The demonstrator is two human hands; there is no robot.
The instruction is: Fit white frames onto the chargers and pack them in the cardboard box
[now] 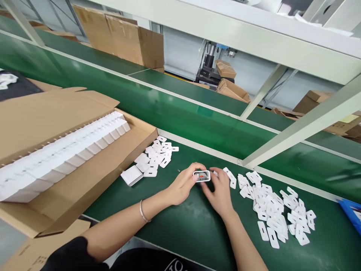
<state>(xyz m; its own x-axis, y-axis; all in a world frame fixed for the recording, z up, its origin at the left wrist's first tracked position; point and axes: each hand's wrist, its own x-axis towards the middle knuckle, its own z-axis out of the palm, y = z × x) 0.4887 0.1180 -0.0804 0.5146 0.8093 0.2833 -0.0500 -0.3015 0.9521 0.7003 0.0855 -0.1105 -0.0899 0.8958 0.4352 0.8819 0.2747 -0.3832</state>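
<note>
My left hand (182, 185) is closed round the left end of a small white housing (208, 176), whose open side shows a grey and orange inside. My right hand (220, 190) is at the housing's right end with its fingers apart; whether it touches the housing is hard to tell. White slotted plates (267, 205) lie in a loose heap to the right of my right hand. A second group of white plates (162, 152) lies to the left, beside a white box-like piece (132, 175).
An open cardboard box (141, 126) with a row of white pieces (70, 150) stands on the left. A pale metal post (304, 124) slants up at the right. A blue object (349, 214) sits at the right edge. A pale rail (197, 147) borders the green table (180, 226).
</note>
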